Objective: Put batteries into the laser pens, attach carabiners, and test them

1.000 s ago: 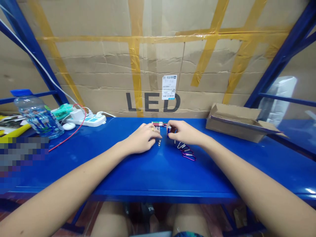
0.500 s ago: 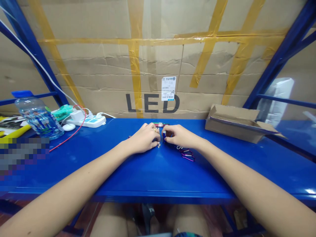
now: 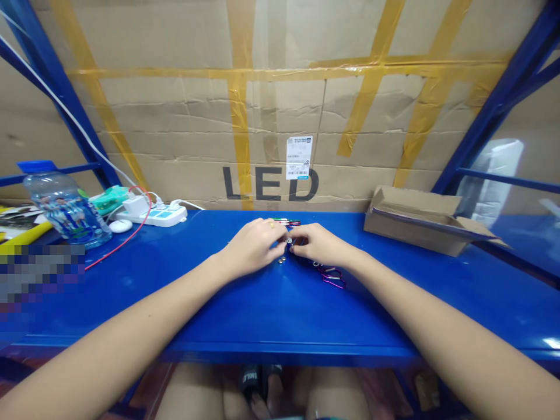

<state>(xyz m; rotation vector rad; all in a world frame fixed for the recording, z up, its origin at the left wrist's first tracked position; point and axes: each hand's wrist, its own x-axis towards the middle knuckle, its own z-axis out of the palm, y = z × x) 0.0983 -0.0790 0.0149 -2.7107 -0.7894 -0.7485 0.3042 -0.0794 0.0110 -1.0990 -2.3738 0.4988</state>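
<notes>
My right hand is closed around a small blue cylinder, held near the middle of the table. At the cylinder's top end is a small silver disc, which looks like a button cell. The pinched thumb and fingers of my left hand meet it there. Just below the fingers, a few loose silver discs lie on the blue table. Purple carabiners rest beside my right wrist. Behind my hands are slim red and green pieces, partly covered.
An open cardboard box stands at the back right. On the left are a water bottle, a white power strip with plugs, and a red cable. A large taped carton forms the back wall.
My left hand has moved right, from over the loose discs to the top of the blue cylinder. More of the discs on the table now show. My right hand stays almost in place.
</notes>
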